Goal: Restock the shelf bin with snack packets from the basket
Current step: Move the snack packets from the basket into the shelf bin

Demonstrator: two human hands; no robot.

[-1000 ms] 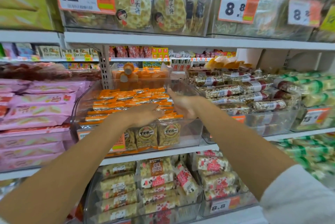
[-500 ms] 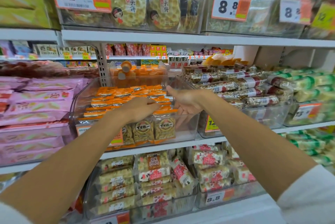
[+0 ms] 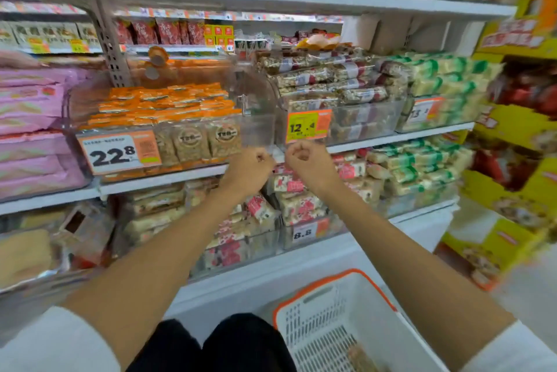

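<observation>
An orange 12.4 price tag point(image 3: 308, 126) stands before nut bars point(image 3: 325, 82) stacked just above it. Right of the tag lie green-banded packets point(image 3: 443, 79), farther right yellow cartons point(image 3: 518, 130). Far left of it sit pink packets point(image 3: 30, 106); below it, red-and-white packets point(image 3: 304, 206)

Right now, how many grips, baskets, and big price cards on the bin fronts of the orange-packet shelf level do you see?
Grips: 2, left grip and right grip
Baskets: 1, basket
Price cards: 3, 22.8 card, 12.4 card, 13 card
Total: 6
</observation>
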